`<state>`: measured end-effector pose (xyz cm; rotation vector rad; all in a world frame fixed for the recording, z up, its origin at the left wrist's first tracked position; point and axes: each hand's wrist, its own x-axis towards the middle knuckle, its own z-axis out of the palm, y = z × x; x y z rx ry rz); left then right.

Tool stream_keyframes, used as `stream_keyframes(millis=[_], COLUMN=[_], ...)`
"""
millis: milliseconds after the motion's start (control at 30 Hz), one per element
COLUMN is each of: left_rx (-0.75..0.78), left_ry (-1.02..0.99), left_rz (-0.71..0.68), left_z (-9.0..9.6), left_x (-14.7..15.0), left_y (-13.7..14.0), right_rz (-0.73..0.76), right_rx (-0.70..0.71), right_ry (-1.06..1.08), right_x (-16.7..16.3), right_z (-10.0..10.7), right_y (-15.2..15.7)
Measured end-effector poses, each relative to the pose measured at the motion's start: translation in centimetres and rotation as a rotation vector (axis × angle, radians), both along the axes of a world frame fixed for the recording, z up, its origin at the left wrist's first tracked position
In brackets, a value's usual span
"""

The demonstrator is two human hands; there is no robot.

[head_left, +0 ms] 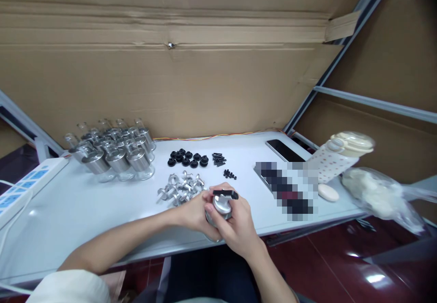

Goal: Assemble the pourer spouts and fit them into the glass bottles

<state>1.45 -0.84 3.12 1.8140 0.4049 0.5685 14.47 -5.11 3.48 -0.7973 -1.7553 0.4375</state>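
Observation:
Both my hands are closed around one small bottle with a round silver cap (222,204), which I see from above near the table's front edge. A black lever (225,194) sits across the top of the cap. My left hand (196,214) wraps the bottle from the left. My right hand (241,228) grips it from the right, its thumb lying against the cap. Most of the bottle's body is hidden by my fingers. Just beyond my left hand lies a pile of silver metal spout parts (180,188).
Behind are black stoppers (187,157), thin black pieces (219,159) and tiny black bits (230,174). Glass-and-steel bottles (116,157) stand left, near a power strip (30,184). On the right are a phone (284,151), a dotted flask (332,162), a pale oval object (328,193) and a plastic bag (378,194).

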Motion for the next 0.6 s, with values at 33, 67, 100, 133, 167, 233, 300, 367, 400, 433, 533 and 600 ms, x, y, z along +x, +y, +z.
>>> stream_keyframes(millis=[33,67,100,133,167,233,300,367,400,433,533,600], left_rx=[-0.015,-0.018,-0.009,0.007,0.031,0.101,0.205,0.306,0.337,0.346,0.269,0.201], left_ry=[-0.004,-0.005,-0.008,-0.008,0.0,0.042,0.116,0.183,0.204,0.205,0.072,-0.044], left_rz=[0.006,0.02,0.036,0.052,0.068,0.117,0.18,0.21,0.213,0.212,0.213,0.207], left_z=[-0.2,-0.3,-0.5,-0.6,-0.8,-1.3,-1.9,-2.3,-2.4,-2.4,-2.3,-2.2], left_x=[0.1,0.2,0.2,0.3,0.4,0.6,0.9,1.2,1.3,1.3,1.4,1.3], left_y=[0.0,0.0,-0.1,-0.2,-0.3,-0.5,-0.8,-1.1,-1.2,-1.3,-1.3,-1.1], right_rz=[-0.024,-0.042,-0.055,-0.065,-0.07,-0.058,-0.017,0.037,0.063,0.081,0.076,0.054], right_rx=[0.018,0.038,0.051,0.058,0.057,0.033,-0.005,-0.05,-0.083,-0.118,-0.196,-0.184], right_ry=[-0.005,-0.007,-0.007,-0.001,0.009,0.024,0.015,-0.017,-0.032,-0.038,0.051,0.163], right_x=[0.0,-0.1,-0.1,-0.1,0.0,0.1,0.2,0.4,0.4,0.4,0.2,-0.1], right_z=[-0.2,-0.4,-0.5,-0.6,-0.5,-0.2,0.5,1.2,1.5,1.8,1.8,1.4], right_y=[0.0,0.0,0.0,0.1,0.2,0.3,0.5,0.5,0.5,0.5,0.6,0.6])
